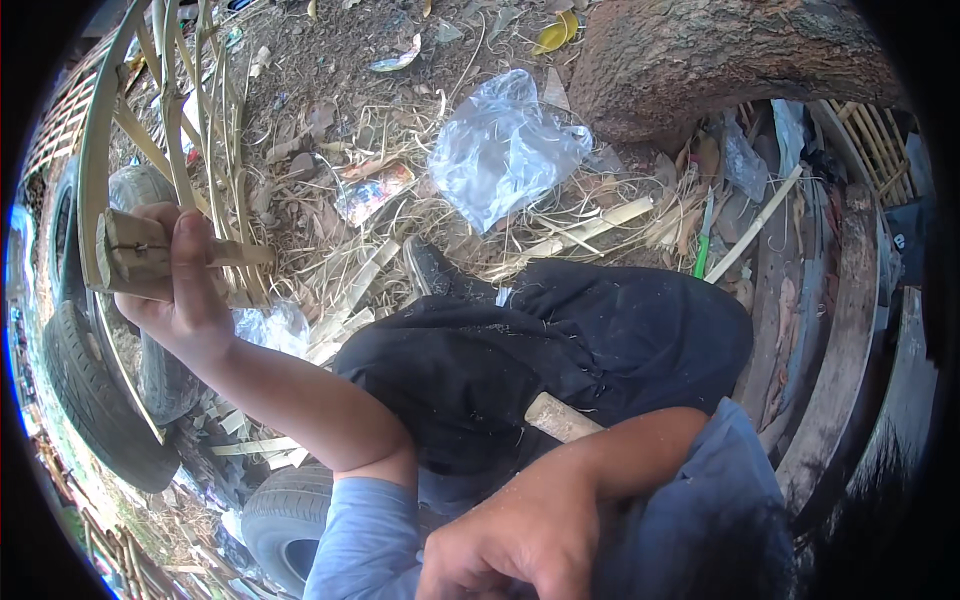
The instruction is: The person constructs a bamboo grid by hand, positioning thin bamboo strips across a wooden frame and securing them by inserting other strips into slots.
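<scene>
Raised at the left, my left hand [190, 270] is closed round a bamboo piece [138, 250] with a thick, split end. Tall bamboo strips [180, 130] rise just beyond it, and a long curved strip passes beside its thick end. At the lower edge my right hand [515, 530] is bent back toward my body. Its fingers are mostly cut off by the frame, so what it holds, if anything, is hidden. A pale round wooden stick [562, 416] shows from beneath my right forearm, over the dark cloth [470, 370] on my lap.
Shavings and dry leaves litter the ground around a clear plastic bag [508, 148]. A green-handled knife [704, 240] is at the right, beside wooden planks [830, 360]. A thick tree trunk [730, 60] stands at the far right. Old tyres [95, 400] lie at the left.
</scene>
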`<state>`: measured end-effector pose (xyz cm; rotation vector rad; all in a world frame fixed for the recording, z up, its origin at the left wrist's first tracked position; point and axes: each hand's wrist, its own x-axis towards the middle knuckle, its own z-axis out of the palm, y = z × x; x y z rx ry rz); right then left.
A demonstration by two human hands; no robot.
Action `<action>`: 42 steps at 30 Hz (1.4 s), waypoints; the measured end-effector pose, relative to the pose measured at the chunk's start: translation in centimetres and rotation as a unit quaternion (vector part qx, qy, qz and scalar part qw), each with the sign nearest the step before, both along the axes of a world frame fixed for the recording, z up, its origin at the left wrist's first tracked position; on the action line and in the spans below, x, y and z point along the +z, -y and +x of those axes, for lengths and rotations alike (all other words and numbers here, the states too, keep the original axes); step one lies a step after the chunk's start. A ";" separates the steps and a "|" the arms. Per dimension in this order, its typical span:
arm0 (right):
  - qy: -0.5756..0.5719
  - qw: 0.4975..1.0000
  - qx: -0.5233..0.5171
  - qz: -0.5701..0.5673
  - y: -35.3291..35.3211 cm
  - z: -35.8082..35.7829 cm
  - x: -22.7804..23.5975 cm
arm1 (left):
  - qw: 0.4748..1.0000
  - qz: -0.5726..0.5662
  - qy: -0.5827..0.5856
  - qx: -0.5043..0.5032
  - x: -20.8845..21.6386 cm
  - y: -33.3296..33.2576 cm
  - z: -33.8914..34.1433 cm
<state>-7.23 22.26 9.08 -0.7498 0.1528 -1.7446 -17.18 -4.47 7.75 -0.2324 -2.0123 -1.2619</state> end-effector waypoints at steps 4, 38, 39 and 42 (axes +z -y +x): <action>-0.001 1.000 0.007 -0.006 0.3 0.0 -0.3 | 1.000 0.017 -0.002 -0.005 0.0 0.2 0.1; -0.132 0.975 0.071 0.164 -2.0 -0.6 -4.6 | 0.999 0.028 0.027 0.026 -0.7 1.9 0.7; -0.164 0.958 0.064 0.227 -2.6 -0.8 -5.5 | 0.998 0.049 0.035 0.019 -0.9 2.1 0.2; -0.324 0.774 -0.217 0.499 -4.0 -3.3 -9.4 | 0.996 0.017 0.091 0.015 -0.8 3.4 -1.1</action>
